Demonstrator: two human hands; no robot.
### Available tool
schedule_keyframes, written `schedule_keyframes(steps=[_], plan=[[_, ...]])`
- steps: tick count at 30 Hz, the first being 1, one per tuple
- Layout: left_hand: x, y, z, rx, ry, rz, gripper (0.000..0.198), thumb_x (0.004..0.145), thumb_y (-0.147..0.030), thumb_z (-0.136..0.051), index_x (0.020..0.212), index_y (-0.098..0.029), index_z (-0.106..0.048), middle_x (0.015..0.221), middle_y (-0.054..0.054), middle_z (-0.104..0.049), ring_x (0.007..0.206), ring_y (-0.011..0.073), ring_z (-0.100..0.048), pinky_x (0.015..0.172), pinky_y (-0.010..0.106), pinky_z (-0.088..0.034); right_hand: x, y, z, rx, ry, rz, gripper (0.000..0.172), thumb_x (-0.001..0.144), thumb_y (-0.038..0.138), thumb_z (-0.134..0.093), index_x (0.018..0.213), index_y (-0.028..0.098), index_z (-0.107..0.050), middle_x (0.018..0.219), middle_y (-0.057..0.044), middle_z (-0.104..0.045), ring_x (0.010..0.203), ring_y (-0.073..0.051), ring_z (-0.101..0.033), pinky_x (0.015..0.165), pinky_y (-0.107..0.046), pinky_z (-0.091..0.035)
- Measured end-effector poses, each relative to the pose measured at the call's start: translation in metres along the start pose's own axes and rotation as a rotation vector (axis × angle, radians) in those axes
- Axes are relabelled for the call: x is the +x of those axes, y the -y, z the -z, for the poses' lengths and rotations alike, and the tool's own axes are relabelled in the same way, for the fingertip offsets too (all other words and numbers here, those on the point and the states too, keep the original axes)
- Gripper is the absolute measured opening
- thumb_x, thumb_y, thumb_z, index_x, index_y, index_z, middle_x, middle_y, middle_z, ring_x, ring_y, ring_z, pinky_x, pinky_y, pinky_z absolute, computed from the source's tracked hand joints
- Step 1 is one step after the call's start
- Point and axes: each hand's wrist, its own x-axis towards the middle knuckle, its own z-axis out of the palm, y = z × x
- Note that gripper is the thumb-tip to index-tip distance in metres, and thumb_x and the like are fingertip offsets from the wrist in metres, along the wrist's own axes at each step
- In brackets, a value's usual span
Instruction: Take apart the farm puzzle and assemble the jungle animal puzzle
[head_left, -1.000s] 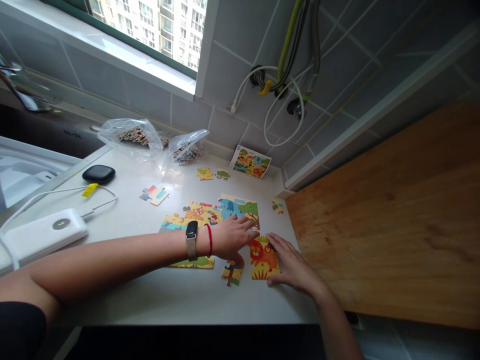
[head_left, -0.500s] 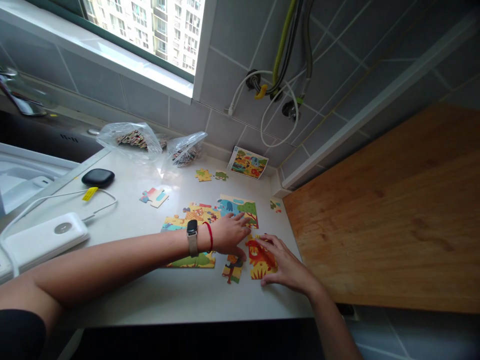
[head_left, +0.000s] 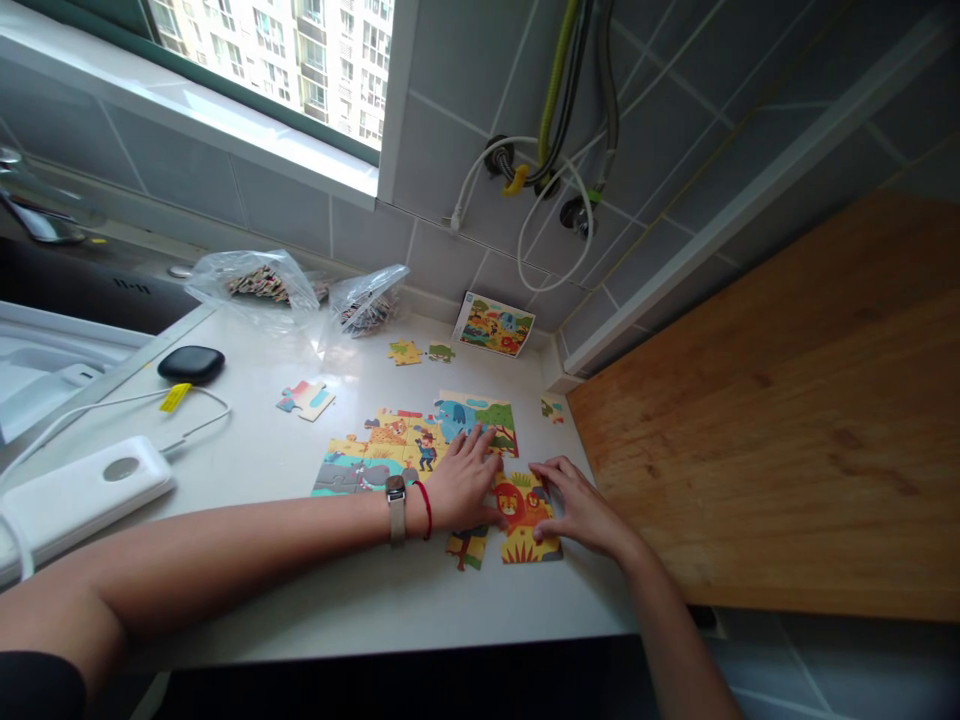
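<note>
2 open hands: left hand [head_left: 465, 487] flat on jigsaw pieces [head_left: 382, 450], right hand [head_left: 579, 508] on lion piece [head_left: 521, 530].

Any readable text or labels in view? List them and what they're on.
Nothing is legible.
Small yellow plastic tag on the thin white cable: too small to read.
White rounded power bank: round grey badge, no readable text.
Colourful printed jungle-animal picture card: any small print is too blurred.

Here we go, we're counting one left hand [head_left: 461, 487], one right hand [head_left: 579, 508], two plastic bags [head_left: 253, 288], five loose puzzle pieces [head_left: 306, 400], one picture card [head_left: 493, 325], one power bank [head_left: 84, 494]!
</note>
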Motion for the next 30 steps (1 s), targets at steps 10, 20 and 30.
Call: schedule_keyframes(steps=[10, 20, 30], plan=[[-0.012, 0.006, 0.004, -0.088, 0.023, 0.066, 0.067, 0.072, -0.052, -0.087, 0.121, -0.017, -0.058, 0.169, 0.025, -0.024, 0.158, 0.0453, -0.013, 0.126, 0.063, -0.022, 0.003, 0.012, -0.003, 0.014, -0.004, 0.03, 0.094, 0.062, 0.031, -0.094, 0.148, 0.026, -0.056, 0.133, -0.009, -0.055, 0.128, -0.03, -0.052, 0.115, -0.043, -0.041], [-0.02, 0.01, 0.013, -0.076, 0.06, 0.06, 0.062, 0.077, -0.048, -0.083, 0.125, -0.019, -0.058, 0.169, 0.023, -0.025, 0.158, 0.0443, -0.014, 0.125, 0.065, -0.023, 0.006, 0.02, -0.008, 0.019, -0.021, 0.047, 0.092, 0.057, 0.033, -0.097, 0.141, 0.026, -0.063, 0.125, -0.007, -0.054, 0.122, -0.029, -0.054, 0.112, -0.042, -0.044], [-0.023, 0.014, 0.021, -0.092, 0.059, 0.083, 0.062, 0.076, -0.046, -0.085, 0.125, -0.02, -0.058, 0.169, 0.02, -0.025, 0.158, 0.0459, -0.011, 0.126, 0.065, -0.023, 0.009, 0.024, -0.013, 0.093, -0.051, 0.09, 0.086, 0.057, 0.031, -0.097, 0.136, 0.025, -0.067, 0.134, -0.009, -0.054, 0.129, -0.03, -0.051, 0.116, -0.043, -0.041]])
